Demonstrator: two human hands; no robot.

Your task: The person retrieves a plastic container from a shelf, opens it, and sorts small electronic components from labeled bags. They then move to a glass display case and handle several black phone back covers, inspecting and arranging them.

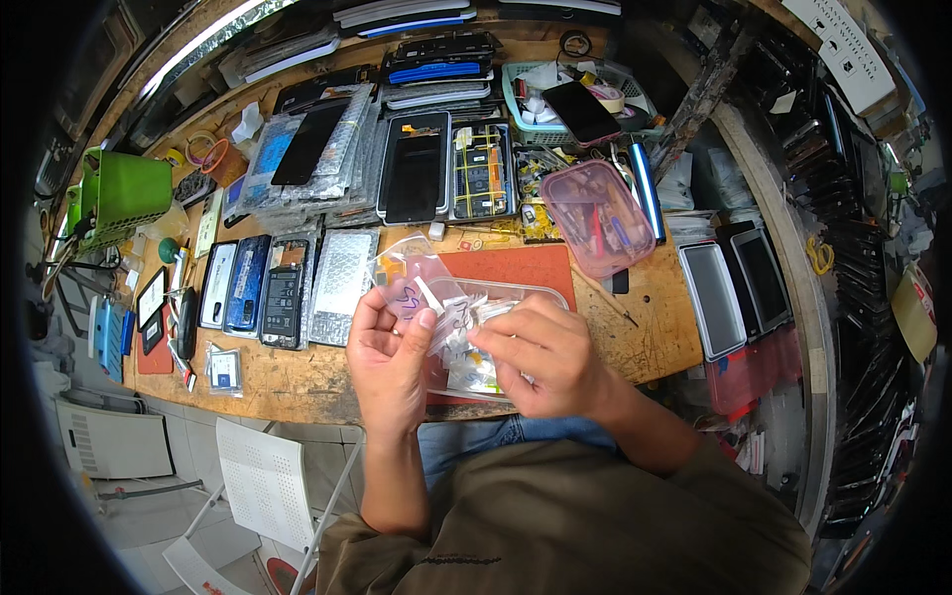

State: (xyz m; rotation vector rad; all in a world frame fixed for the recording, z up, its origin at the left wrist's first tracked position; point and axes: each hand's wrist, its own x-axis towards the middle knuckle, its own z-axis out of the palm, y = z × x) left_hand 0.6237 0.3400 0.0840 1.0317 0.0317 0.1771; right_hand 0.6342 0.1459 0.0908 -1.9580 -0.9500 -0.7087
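My left hand is closed, its thumb and fingers pinching a small clear plastic bag with marks written on it. A yellowish piece shows inside the bag's upper part. Below and to the right lies a clear plastic box, filled with many little bags and white slips. Over that box is my right hand, its fingers curled and the tips pressed together at the slips. What those fingertips hold is too small to make out. An orange-red mat lies under the box.
Phones with exposed insides lie at left, beside bubble-wrap sleeves. Behind are stacked screens and a teal basket. A pink lidded box and a thin tool lie at right. A white chair stands front left.
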